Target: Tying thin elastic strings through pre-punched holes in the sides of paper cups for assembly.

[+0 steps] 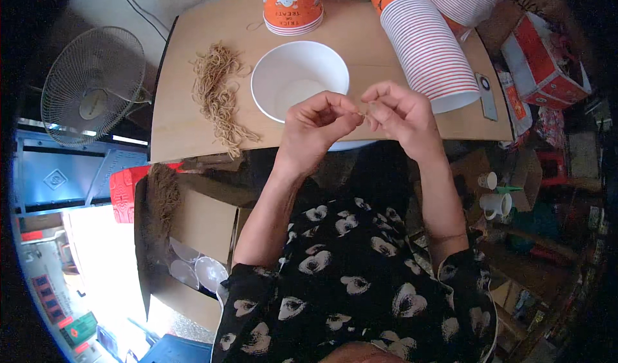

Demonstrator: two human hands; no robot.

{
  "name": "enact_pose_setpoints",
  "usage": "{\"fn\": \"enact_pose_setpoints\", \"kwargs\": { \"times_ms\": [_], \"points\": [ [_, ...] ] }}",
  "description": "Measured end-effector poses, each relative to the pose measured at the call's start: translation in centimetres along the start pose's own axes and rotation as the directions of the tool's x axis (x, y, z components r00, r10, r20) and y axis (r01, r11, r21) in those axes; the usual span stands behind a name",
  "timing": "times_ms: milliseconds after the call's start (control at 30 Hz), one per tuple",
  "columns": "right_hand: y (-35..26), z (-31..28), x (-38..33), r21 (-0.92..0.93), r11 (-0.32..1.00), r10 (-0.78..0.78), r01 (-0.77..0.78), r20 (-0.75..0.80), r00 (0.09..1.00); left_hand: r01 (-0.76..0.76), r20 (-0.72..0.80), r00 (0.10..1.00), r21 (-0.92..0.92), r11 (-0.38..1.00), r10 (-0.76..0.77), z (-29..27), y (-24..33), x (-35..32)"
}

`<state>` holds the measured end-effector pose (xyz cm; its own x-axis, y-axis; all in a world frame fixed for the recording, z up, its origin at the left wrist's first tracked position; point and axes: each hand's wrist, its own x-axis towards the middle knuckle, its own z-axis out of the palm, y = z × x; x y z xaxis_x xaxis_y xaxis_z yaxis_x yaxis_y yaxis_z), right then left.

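Note:
My left hand (317, 126) and my right hand (407, 119) meet fingertip to fingertip over the table's near edge. Both are closed in a pinch on a small thin tan cord (363, 114), most of it hidden by my fingers. Just beyond my left hand stands a white paper bucket (275, 83), mouth up, with nothing seen inside. A loose heap of tan twisted cords (217, 92) lies to its left. Right of it, a long nested stack of paper buckets (425, 41) lies on its side, its open mouth close to my right hand.
An orange printed bucket (293, 9) stands upside down at the back of the cardboard-topped table (177, 121). A phone (487, 95) lies at the right edge. A fan (93, 92) stands left; an open carton (206, 218) sits below. A white mug (496, 204) is at lower right.

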<state>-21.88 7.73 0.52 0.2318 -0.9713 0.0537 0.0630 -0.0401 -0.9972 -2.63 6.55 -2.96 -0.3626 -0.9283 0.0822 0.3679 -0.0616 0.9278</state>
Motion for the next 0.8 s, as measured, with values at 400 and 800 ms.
{"fn": "enact_pose_setpoints", "kwargs": {
  "times_ms": [400, 800],
  "points": [
    [-0.2, -0.5, -0.1, -0.046, 0.995, 0.098, -0.092, 0.162, 0.982, -0.038, -0.018, 0.999, 0.14, 0.989, 0.041, 0.5, 0.6, -0.6],
    [2.2, -0.9, -0.3, 0.358, 0.887, 0.225, -0.292, 0.217, 0.95, 0.012, -0.012, 1.0, -0.045, 0.999, -0.012, 0.1, -0.5, -0.6]
  ]
}}
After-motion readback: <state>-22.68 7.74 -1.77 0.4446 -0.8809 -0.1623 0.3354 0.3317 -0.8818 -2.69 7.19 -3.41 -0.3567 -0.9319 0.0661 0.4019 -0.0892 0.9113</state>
